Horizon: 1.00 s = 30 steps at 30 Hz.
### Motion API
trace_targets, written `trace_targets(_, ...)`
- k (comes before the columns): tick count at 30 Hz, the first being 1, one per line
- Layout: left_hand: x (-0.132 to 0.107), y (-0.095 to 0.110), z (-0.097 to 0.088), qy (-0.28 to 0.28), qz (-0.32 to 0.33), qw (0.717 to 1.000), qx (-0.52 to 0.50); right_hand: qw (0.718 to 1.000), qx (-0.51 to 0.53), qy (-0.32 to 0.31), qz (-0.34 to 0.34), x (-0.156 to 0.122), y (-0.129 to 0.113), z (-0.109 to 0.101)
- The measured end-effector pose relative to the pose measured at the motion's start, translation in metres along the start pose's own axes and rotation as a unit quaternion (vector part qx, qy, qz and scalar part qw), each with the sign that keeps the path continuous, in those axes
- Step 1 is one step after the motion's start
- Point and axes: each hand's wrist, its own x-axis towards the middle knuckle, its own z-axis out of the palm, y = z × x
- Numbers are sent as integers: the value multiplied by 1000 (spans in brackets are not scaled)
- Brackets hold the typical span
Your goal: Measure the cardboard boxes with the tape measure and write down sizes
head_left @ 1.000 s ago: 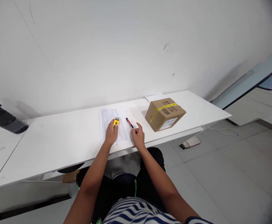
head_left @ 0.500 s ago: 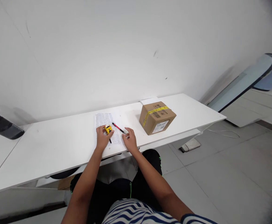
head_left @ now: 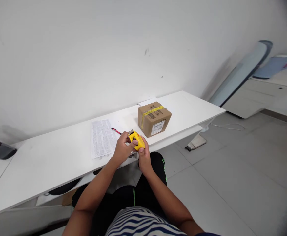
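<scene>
Tape measure (head_left: 137, 141): yellow, with dark markings on its face; held up between both hands in the head view, near the front edge of the table and just in front of the box; its metal end is turned toward the upper left.
Left hand (head_left: 122, 148): closed on the left side of the case; the thumb is laid across the face, and the case is pinched between it and the fingers, which are partly hidden.
Right hand (head_left: 144, 159): closed on the lower right end; the case is pinched between thumb and fingers; how the fingers are set behind it cannot be told.
Box (head_left: 152, 119): brown cardboard, closed; crossed by yellow tape (head_left: 153, 111); a white label (head_left: 157, 127) is borne on the front face; set on the table, beyond the hands and to their right.
Sheet (head_left: 102, 137): white, densely covered in writing too small to be read; laid flat on the table, left of the hands.
Pen (head_left: 115, 130): red and black; laid at the right side of the sheet, its near end hidden by the left hand.
Table (head_left: 59, 154): white, long, placed along the wall (head_left: 84, 65).
Panel (head_left: 241, 72): pale, dark-edged; leaned at a slant, beyond the table's right end.
Cable (head_left: 228, 126): thin, pale; laid in a loose curve on the floor (head_left: 219, 173).
Shirt (head_left: 138, 223): striped, dark blue and white; seen at the bottom.
</scene>
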Motion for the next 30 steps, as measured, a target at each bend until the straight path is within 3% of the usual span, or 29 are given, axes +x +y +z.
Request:
trace_targets(3,-1,10,18,-25,21,999,12,999,-14,32,-3,-5,-9,-11)
trace_targets(7,-12,19,34,-122,-61,987,-88,996,-21,79,-21,-11,-13,-18)
trace_targets(9,-18,18,36,-157,-72,979,-107,994,-21,98,-33,-15,-14,-18)
trace_targets(11,-20,15,35,-186,-59,977,-88,993,-14,115,-21,-18,-13,-19)
trace_targets(14,-16,10,31,-185,-30,982,19,991,34,127,33,-17,-11,-23)
trace_targets(18,16,13,28,-140,42,978,150,979,147,118,80,-8,-4,-36)
trace_targets(23,92,21,50,-69,130,946,290,970,173,137,97,-3,7,-50)
trace_targets(26,127,12,73,-90,112,928,344,968,184,144,88,-5,9,-53)
trace_targets(30,135,-3,84,-100,107,918,369,966,197,152,65,-6,2,-60)
